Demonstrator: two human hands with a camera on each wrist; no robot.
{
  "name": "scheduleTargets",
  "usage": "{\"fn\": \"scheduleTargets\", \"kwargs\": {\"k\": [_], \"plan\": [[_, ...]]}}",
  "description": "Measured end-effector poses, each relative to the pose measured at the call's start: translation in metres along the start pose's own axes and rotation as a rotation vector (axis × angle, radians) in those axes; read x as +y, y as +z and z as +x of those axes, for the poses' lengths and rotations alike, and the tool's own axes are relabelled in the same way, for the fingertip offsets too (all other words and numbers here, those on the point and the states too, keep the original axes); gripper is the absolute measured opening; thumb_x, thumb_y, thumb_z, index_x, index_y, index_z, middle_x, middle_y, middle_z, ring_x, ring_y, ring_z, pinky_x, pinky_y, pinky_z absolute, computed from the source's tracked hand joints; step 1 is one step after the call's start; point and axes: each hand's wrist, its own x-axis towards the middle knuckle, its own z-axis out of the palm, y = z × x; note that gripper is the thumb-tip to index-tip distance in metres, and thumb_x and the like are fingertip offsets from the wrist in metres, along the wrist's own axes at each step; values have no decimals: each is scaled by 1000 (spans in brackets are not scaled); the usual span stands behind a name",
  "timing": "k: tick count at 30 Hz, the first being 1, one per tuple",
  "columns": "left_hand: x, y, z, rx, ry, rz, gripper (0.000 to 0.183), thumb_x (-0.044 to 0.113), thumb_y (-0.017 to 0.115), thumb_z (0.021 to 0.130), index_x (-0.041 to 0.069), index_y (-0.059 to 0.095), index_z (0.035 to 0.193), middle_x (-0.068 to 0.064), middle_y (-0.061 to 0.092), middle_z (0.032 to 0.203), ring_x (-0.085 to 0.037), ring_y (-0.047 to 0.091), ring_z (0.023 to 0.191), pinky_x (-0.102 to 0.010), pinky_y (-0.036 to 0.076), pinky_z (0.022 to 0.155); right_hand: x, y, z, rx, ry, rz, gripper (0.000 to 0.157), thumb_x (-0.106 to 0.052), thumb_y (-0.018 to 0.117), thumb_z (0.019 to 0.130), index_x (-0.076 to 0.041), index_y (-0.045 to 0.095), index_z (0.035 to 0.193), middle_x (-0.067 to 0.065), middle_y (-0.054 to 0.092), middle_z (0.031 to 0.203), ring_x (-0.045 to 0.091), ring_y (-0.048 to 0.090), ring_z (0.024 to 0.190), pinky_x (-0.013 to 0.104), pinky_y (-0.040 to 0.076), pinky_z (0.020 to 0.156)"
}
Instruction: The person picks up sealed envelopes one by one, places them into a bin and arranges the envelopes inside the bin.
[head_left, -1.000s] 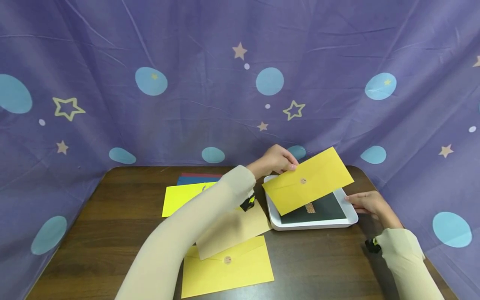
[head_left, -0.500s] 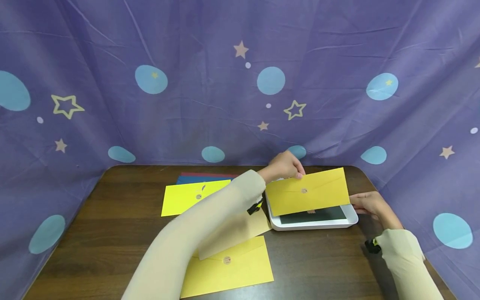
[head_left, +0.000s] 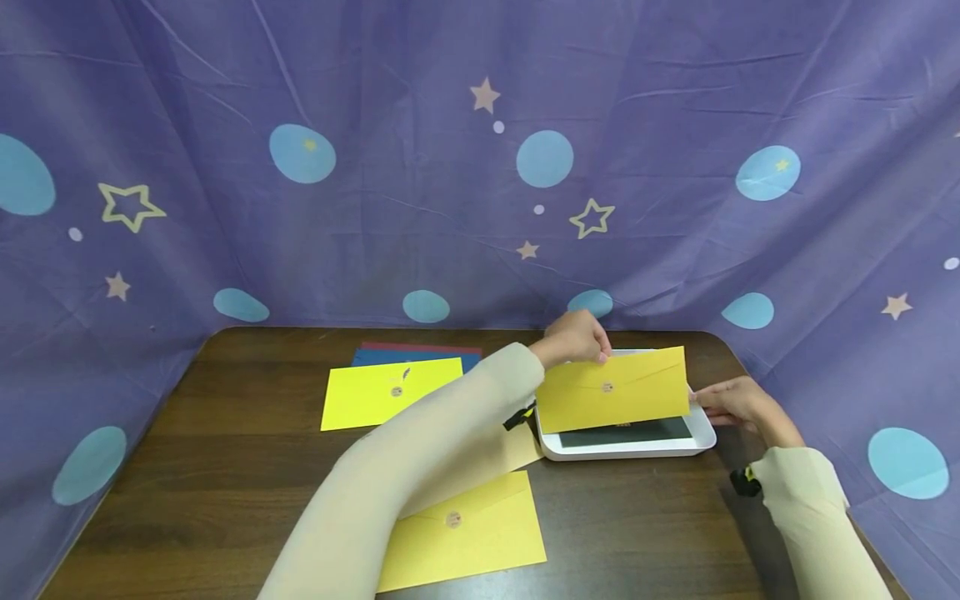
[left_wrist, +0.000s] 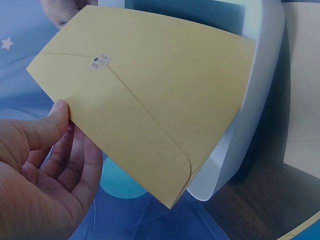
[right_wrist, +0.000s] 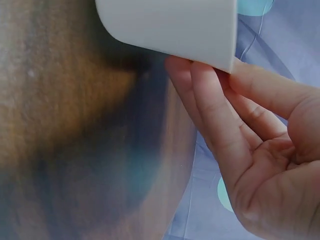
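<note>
My left hand (head_left: 577,337) pinches the far edge of a golden-yellow envelope (head_left: 611,392), thumb on its sticker side. The envelope, sealed by a round sticker (left_wrist: 100,61), slants over a white tray (head_left: 630,450). Under it in the tray lies a dark green envelope (head_left: 652,431), mostly covered. At the tray's right side, my right hand (head_left: 738,402) holds the rim; in the right wrist view its thumb (right_wrist: 270,87) is on top and the fingers are beneath the white wall.
Left of the tray lie a bright yellow envelope (head_left: 367,398) overlapping a blue envelope (head_left: 420,357), a beige envelope (head_left: 487,458) partly hidden by my left sleeve, and another golden-yellow envelope (head_left: 468,537) in front. A purple star-patterned curtain (head_left: 420,208) hangs behind the brown table (head_left: 622,533).
The left hand has lowered the golden-yellow envelope toward the tray and turned it nearly level with the tray's sides. The right hand has stayed at the tray's rim.
</note>
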Motion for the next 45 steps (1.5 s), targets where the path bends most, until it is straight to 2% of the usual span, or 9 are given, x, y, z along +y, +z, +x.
{"fn": "scheduleTargets", "kwargs": {"k": [10,19,29,35,45], "plan": [[-4,11,7,17,-1,43,8,18,76,93,19,83,97,8,78,104,-9,66,92,-21,46,69,-4,-2,3,-43,-10,-36,35,-5,67,97,25,63,114,9,77,92,14,73,78,35,64,74],[-4,22,9,15,5,78,8,17,74,94,19,82,94,9,78,101,-8,62,80,-22,44,66,-6,-3,3,-64,-33,-58,32,-2,67,96,26,63,112,10,77,90,14,72,76,34,64,71],[-8,35,16,-25,10,106,10,16,73,93,20,82,95,9,77,99,-7,59,78,-20,44,65,-7,-1,3,-60,-23,-59,31,-1,66,95,26,64,110,9,77,88,14,72,76,31,64,71],[-8,36,15,-53,3,146,16,12,71,92,23,83,97,11,77,102,-6,60,81,-19,46,65,-7,0,4,-57,-25,-62,31,-2,67,95,26,64,110,5,76,84,12,71,73,30,64,69],[-10,34,14,-65,8,159,25,4,67,89,21,83,97,11,77,104,-6,57,81,-16,45,63,-5,-3,6,-53,-28,-61,32,-2,66,95,27,63,111,6,76,85,12,71,75,30,64,69]]}}
